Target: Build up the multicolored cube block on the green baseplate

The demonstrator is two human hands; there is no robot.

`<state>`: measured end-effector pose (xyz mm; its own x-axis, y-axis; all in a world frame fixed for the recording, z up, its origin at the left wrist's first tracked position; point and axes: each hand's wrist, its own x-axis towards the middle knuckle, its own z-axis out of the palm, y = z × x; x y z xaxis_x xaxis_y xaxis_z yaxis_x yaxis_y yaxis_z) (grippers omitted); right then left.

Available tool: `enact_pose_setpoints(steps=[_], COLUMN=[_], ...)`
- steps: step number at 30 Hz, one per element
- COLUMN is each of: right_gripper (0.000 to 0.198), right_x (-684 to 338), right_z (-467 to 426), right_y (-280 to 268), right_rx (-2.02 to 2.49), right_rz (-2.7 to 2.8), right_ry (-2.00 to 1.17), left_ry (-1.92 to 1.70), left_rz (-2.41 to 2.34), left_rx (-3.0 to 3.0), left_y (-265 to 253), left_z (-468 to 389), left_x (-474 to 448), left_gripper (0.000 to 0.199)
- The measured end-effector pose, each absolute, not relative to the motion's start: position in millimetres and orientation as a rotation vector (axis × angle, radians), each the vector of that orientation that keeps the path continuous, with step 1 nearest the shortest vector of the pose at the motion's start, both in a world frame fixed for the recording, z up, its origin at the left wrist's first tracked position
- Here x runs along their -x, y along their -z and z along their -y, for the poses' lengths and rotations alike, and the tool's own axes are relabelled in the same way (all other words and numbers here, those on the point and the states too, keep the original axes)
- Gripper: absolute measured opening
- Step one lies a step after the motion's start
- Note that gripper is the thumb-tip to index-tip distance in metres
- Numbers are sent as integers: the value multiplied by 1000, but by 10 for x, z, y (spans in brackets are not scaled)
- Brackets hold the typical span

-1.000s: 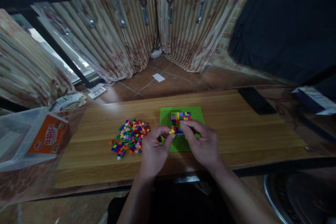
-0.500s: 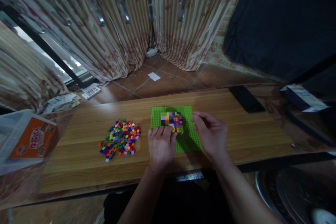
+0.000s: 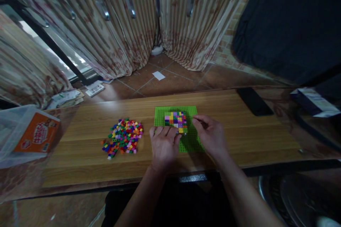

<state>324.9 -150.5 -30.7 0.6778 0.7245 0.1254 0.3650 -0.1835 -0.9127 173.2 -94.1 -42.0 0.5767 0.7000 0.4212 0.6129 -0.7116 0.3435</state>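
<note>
A green studded baseplate (image 3: 191, 145) lies on the wooden table with a patch of small multicoloured building bricks (image 3: 176, 118) fixed on it. My left hand (image 3: 164, 145) rests over the plate's near left part, fingers stretched out and lying at the near edge of the patch, covering some of it. My right hand (image 3: 211, 133) is over the plate's right edge, thumb and fingers pinched together. Whatever is between those fingertips is too small and dark to make out. Left of the plate sits a heap of loose bricks (image 3: 124, 134) in many colours.
A black phone (image 3: 255, 101) lies at the table's (image 3: 87, 156) far right. Beyond it is a white and dark blue box (image 3: 315, 103). At the left stands a clear plastic bin (image 3: 16, 115) with an orange label. Curtains (image 3: 128, 39) hang behind.
My right hand has moved slightly left, its fingertips now over the plate's right edge. My left hand stays at the brick patch. The whole view has shifted a little.
</note>
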Motion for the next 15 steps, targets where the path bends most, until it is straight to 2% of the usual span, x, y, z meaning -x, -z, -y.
enact_pose_setpoints(steps=[6, 15], right_gripper=[58, 56], right_x=[-3105, -3068], right_z=[1449, 1427], right_y=[382, 487], right_rx=[1948, 1996], right_rz=[966, 1074], right_ry=[-530, -516], left_ry=[-849, -852], left_rz=[-1108, -1099], left_rx=[-2639, -2600], left_y=[441, 446], left_z=[944, 971], left_x=[-1739, -1743], left_gripper=[10, 13])
